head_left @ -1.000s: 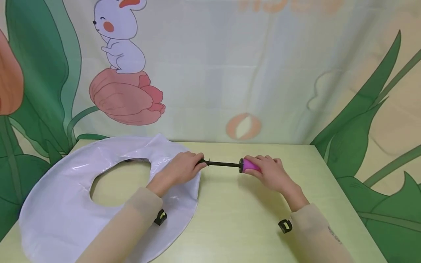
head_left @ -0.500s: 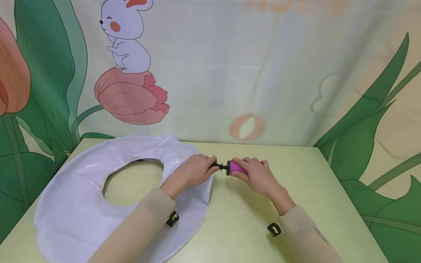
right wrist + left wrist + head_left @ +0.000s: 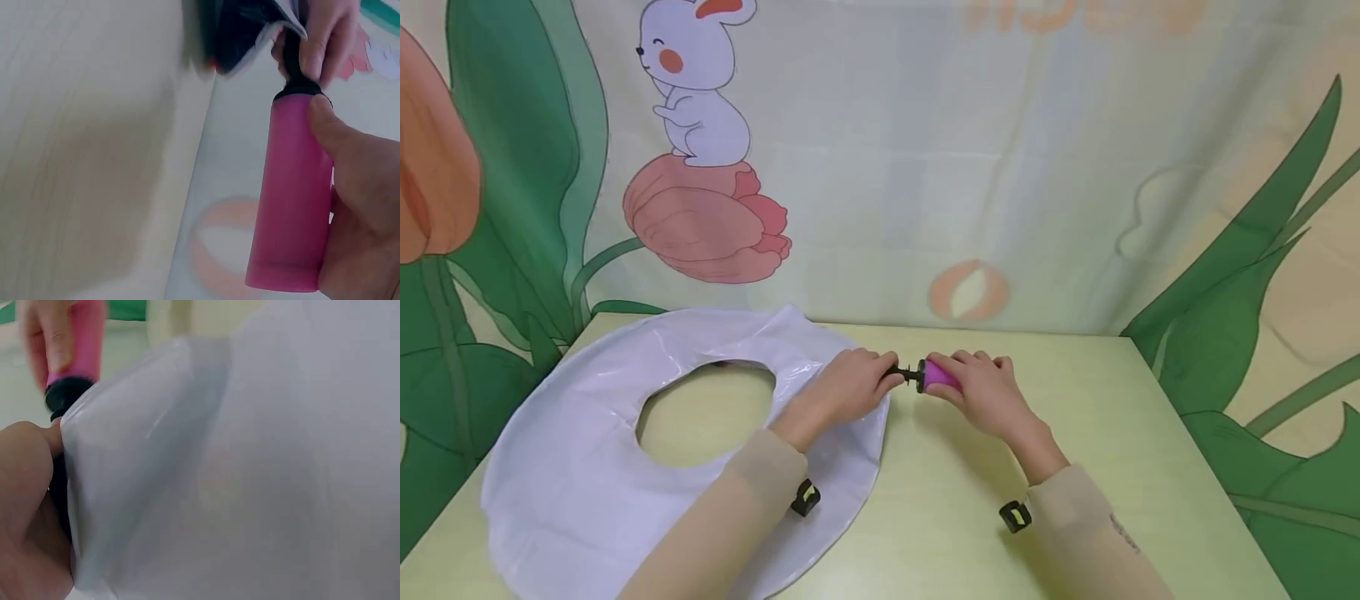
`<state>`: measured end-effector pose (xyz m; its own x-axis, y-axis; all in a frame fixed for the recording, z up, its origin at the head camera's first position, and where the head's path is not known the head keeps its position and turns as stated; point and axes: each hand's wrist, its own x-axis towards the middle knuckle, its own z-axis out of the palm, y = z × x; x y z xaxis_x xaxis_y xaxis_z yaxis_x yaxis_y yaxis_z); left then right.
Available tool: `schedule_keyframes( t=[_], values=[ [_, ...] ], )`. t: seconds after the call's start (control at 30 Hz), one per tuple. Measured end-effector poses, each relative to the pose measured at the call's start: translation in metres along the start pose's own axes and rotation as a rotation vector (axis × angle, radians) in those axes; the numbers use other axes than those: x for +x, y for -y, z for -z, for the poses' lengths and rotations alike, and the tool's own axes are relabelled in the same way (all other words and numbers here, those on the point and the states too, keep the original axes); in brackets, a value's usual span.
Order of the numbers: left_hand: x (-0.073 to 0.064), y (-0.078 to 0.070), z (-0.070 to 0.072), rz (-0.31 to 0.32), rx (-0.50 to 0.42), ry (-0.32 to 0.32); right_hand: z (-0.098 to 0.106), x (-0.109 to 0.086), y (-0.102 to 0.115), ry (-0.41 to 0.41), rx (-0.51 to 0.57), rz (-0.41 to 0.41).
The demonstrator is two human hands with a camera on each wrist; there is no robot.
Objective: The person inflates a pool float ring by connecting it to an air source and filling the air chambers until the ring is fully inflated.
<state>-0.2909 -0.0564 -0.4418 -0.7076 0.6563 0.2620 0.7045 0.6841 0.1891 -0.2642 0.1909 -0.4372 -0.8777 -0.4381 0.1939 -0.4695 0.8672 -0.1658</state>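
On my feed the left hand (image 3: 850, 386) is gripping the black handle (image 3: 59, 500) of a hand pump (image 3: 290, 194), its fingers curling round it. The right hand (image 3: 987, 390) is wrapping its fingers round the pump's pink barrel (image 3: 940, 375), and in the right wrist view I am seeing its thumb (image 3: 328, 122) resting by the black collar (image 3: 303, 87). The hand pump is hanging roughly level between both hands' fingers, above the counter (image 3: 947, 517), with a short length of black rod (image 3: 912, 375) showing beside the left fingers. A pale, slack ring (image 3: 565, 467) is lying over the counter to the left of the left fingers, its edge reaching beneath them. In the left wrist view its film (image 3: 262, 475) is standing right beside those fingers; I am not managing to tell whether they are gripping it too. Nearer the person than the fingers, I am seeing beige sleeves (image 3: 707, 521) with small black fittings (image 3: 806, 497) beside them. Beyond the fingers a printed backdrop (image 3: 880, 208) is hanging, showing a white rabbit (image 3: 707, 125) up and to their left.
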Motion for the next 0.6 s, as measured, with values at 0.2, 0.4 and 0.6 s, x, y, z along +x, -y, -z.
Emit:
schedule_keyframes(
  t=[0.2,0.4,0.6],
  values=[
    [0.000,0.005,0.006,0.015,-0.014,0.004,0.005,-0.002,-0.003,0.004,0.030,-0.016],
    [-0.008,0.020,0.012,0.053,-0.003,-0.009,0.016,-0.015,-0.035,-0.004,0.082,-0.067],
    [0.001,0.007,0.004,0.005,0.013,-0.006,0.011,-0.005,-0.016,0.012,0.039,-0.029]
  ],
)
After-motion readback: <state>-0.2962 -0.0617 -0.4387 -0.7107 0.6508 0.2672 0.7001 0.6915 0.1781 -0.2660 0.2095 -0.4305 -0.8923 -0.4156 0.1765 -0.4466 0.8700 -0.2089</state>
